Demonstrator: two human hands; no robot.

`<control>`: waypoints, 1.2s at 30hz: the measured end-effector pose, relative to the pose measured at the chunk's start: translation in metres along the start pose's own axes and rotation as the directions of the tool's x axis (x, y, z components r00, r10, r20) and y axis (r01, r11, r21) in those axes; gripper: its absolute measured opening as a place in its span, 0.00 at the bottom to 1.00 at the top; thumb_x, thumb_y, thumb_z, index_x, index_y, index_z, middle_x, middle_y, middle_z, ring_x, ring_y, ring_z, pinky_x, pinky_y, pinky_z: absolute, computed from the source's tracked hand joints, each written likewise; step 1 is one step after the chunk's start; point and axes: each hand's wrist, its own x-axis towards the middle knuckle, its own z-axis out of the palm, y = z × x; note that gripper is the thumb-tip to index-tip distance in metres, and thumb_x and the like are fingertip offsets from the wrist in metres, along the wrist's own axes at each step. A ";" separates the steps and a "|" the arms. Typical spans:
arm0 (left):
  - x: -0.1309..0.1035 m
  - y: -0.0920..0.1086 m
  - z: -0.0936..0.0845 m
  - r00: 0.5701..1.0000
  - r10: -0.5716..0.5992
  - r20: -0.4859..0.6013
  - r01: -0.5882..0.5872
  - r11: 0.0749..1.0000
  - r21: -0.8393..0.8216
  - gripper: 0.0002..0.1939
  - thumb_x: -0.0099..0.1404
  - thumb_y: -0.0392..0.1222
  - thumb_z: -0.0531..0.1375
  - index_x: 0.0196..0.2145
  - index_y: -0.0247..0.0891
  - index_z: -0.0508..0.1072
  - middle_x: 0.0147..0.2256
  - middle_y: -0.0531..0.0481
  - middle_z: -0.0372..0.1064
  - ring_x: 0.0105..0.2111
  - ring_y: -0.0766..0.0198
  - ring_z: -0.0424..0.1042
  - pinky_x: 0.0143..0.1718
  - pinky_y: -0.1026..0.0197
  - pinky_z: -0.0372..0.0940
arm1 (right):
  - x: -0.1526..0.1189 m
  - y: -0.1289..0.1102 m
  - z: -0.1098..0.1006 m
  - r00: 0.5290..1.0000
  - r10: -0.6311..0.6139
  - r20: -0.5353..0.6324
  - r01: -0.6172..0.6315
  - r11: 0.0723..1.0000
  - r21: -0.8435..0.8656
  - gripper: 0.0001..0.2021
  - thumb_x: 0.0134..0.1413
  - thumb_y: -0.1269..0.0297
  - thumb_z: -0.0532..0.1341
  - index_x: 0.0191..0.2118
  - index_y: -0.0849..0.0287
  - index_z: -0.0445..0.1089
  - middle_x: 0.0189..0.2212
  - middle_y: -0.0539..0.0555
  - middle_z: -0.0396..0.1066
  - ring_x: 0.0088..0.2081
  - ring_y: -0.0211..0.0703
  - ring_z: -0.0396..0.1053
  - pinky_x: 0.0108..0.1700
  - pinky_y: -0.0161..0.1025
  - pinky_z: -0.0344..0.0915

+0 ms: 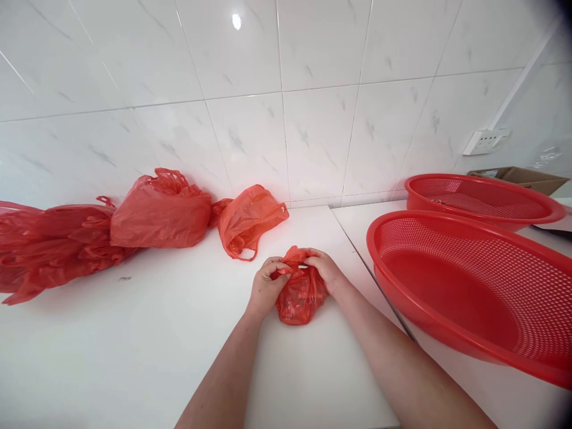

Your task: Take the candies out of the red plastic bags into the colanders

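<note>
A small red plastic bag (300, 301) rests on the white table (313, 369) between my hands. My left hand (269, 287) pinches the bag's upper left edge between thumb and fingers. At the upper right edge, my right hand (325, 269) has its fingers closed on the same bag. The bag's top is gathered and crumpled, with a gap showing between the hands. What is inside the bag is too unclear to tell.
Behind my hands lies another red bag (250, 217). Filled red bags (163, 214) and a bag heap (53, 244) line the tiled wall at left. Two red perforated baskets (447, 292) (482, 196), a cardboard box (527, 177) and a wall socket (486, 142) are at right.
</note>
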 end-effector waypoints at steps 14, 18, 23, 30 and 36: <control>0.009 -0.004 -0.028 0.918 -0.103 -0.384 0.050 0.988 -0.146 0.14 0.59 0.54 0.59 0.30 0.39 0.69 0.36 0.51 0.69 0.41 0.61 0.68 0.48 0.56 0.60 | 0.018 -0.010 -0.065 0.881 -0.103 -0.461 0.162 0.983 0.091 0.13 0.35 0.68 0.64 0.33 0.56 0.67 0.30 0.52 0.69 0.35 0.43 0.71 0.37 0.42 0.71; 0.009 -0.007 -0.029 0.916 -0.132 -0.379 0.091 0.988 -0.124 0.15 0.59 0.55 0.59 0.32 0.40 0.68 0.37 0.50 0.69 0.42 0.60 0.68 0.45 0.57 0.61 | 0.017 -0.008 -0.065 0.879 -0.118 -0.463 0.163 0.985 0.058 0.16 0.39 0.65 0.64 0.39 0.54 0.65 0.33 0.51 0.69 0.38 0.42 0.71 0.40 0.41 0.71; 0.006 -0.004 -0.019 0.910 -0.148 -0.387 0.133 0.989 -0.066 0.29 0.60 0.54 0.59 0.57 0.49 0.58 0.57 0.45 0.57 0.56 0.55 0.60 0.49 0.54 0.61 | 0.014 -0.007 -0.052 0.898 -0.148 -0.415 0.147 0.989 -0.035 0.22 0.46 0.55 0.64 0.47 0.53 0.62 0.42 0.53 0.70 0.44 0.44 0.70 0.45 0.43 0.69; 0.004 -0.011 -0.008 0.979 0.195 -0.063 -0.148 0.885 0.441 0.45 0.50 0.53 0.67 0.63 0.49 0.54 0.67 0.45 0.37 0.65 0.46 0.40 0.62 0.44 0.44 | -0.001 0.003 -0.011 0.963 -0.269 0.017 0.231 0.792 -0.566 0.37 0.46 0.57 0.65 0.62 0.48 0.52 0.56 0.53 0.62 0.58 0.47 0.58 0.58 0.47 0.55; 0.003 -0.019 -0.002 0.987 0.020 0.159 -0.105 0.829 0.550 0.48 0.43 0.42 0.70 0.61 0.51 0.58 0.63 0.46 0.52 0.64 0.45 0.45 0.62 0.44 0.43 | -0.007 0.007 0.005 0.961 -0.210 0.179 0.265 0.518 -0.813 0.19 0.44 0.67 0.63 0.46 0.51 0.68 0.39 0.51 0.70 0.41 0.46 0.67 0.45 0.45 0.62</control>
